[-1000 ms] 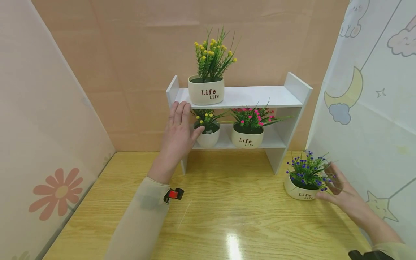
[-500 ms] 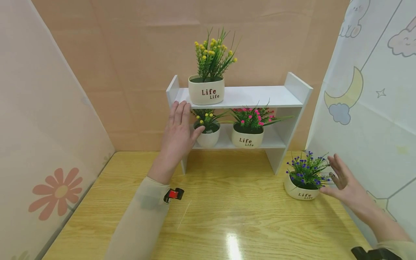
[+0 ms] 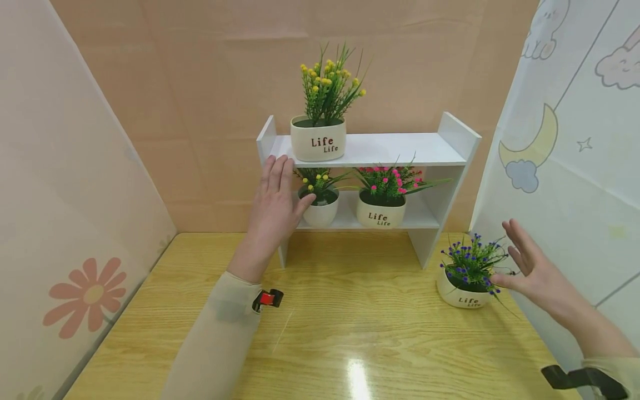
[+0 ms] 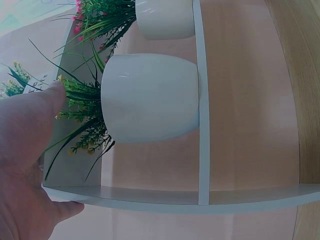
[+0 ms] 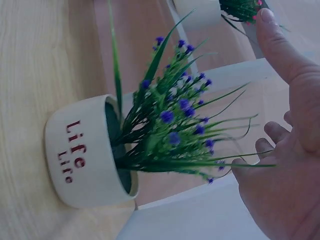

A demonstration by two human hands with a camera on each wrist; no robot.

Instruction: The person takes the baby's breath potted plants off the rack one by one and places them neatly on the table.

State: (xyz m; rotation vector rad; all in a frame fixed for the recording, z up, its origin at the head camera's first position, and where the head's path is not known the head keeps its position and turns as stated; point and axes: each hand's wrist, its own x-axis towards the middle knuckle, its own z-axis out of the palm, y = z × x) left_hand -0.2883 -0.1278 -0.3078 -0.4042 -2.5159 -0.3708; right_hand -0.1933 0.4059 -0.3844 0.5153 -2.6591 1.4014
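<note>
My left hand (image 3: 274, 205) rests on the left end of the white shelf (image 3: 400, 149), fingers straight along the upper board's edge and thumb in front of the small yellow-flowered pot (image 3: 321, 213). Just right of the shelf, a cream "Life" pot with blue-purple flowers (image 3: 465, 297) stands upright on the table. My right hand (image 3: 537, 275) is raised beside its leaves, fingers spread, holding nothing. In the right wrist view the blue-purple flowers (image 5: 182, 112) reach toward my palm, with leaf tips overlapping the fingers. The left wrist view shows a plain white pot (image 4: 150, 97) on the lower board.
A yellow-flowered "Life" pot (image 3: 318, 140) stands on the upper board, toward the left. Below it to the right is a pink-flowered pot (image 3: 381, 214). The wooden table (image 3: 360, 311) lies in front, with a patterned wall (image 3: 575, 194) close at right.
My right hand has let go of the blue-purple flower pot and risen slightly up and right of it. The pot stays in place. The left hand has not moved.
</note>
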